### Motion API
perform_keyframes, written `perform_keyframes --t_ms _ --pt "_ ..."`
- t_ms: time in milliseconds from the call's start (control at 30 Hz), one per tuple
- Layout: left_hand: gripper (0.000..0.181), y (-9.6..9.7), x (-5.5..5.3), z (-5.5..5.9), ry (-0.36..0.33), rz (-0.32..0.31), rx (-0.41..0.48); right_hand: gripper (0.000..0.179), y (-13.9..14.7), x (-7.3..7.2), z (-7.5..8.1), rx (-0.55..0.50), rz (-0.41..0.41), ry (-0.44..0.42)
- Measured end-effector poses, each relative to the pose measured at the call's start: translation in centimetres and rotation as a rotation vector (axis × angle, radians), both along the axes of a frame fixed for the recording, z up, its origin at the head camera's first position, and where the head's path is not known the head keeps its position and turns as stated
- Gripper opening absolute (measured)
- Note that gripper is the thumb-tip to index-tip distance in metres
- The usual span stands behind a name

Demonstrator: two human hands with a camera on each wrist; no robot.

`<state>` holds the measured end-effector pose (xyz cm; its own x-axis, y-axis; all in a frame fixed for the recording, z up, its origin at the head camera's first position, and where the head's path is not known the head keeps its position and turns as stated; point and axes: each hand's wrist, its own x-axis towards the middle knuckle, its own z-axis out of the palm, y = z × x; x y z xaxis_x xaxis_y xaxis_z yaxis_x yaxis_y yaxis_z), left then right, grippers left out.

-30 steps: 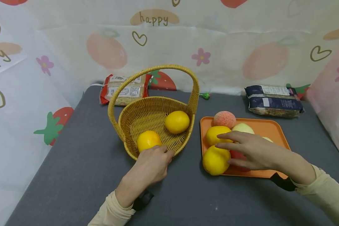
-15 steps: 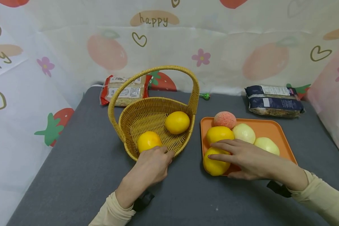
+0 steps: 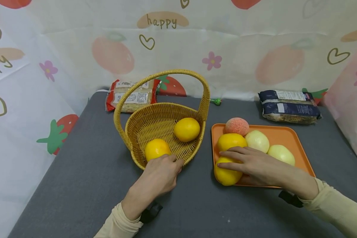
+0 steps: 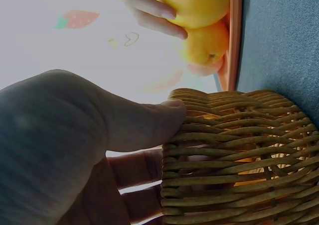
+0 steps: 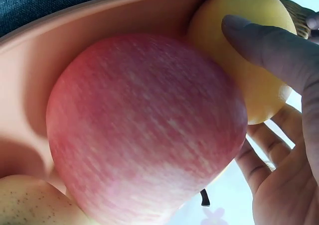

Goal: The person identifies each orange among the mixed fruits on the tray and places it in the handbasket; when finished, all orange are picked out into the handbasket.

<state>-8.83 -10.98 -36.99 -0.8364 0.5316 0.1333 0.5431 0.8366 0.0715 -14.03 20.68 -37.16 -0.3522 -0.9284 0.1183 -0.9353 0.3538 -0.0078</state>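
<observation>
My left hand (image 3: pixel 160 173) holds the near rim of a woven wicker basket (image 3: pixel 154 110), thumb outside and fingers inside in the left wrist view. Two yellow-orange fruits, one at the front (image 3: pixel 156 148) and one at the right (image 3: pixel 186 129), lie in it. Over the orange tray (image 3: pixel 285 134), my right hand (image 3: pixel 256 165) grips a round yellow fruit (image 3: pixel 226 178) at the front left corner. The right wrist view has the thumb on one side of this fruit and fingers on the other. Close beside it sits a big red apple (image 5: pixel 144 120), hidden under the hand from above.
Also on the tray are another yellow fruit (image 3: pixel 231 141), a rough pink fruit (image 3: pixel 237 126) and two pale green fruits, one upper (image 3: pixel 257 140) and one lower (image 3: pixel 282 154). A red-trimmed packet (image 3: pixel 132 96) lies behind the basket, a dark blue packet (image 3: pixel 290 107) behind the tray.
My right hand has come down and toward me, from above the fruit onto the front yellow one, uncovering the pale green fruits. The left hand keeps its place on the basket rim.
</observation>
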Motion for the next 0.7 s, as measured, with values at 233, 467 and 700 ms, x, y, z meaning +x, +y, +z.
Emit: perform_keyframes --t_ms 233,467,700 --pt "0.004 0.01 -0.03 -0.02 0.0 0.003 0.002 0.081 -0.06 -0.29 -0.19 -0.007 0.024 0.024" --pt "0.004 0.0 -0.01 -0.02 0.003 0.002 0.0 0.08 0.08 -0.34 -0.18 0.0 0.017 0.023" --pt "0.004 -0.02 -0.02 -0.05 0.011 0.0 -0.001 0.078 0.11 -0.33 -0.23 -0.032 0.024 0.035"
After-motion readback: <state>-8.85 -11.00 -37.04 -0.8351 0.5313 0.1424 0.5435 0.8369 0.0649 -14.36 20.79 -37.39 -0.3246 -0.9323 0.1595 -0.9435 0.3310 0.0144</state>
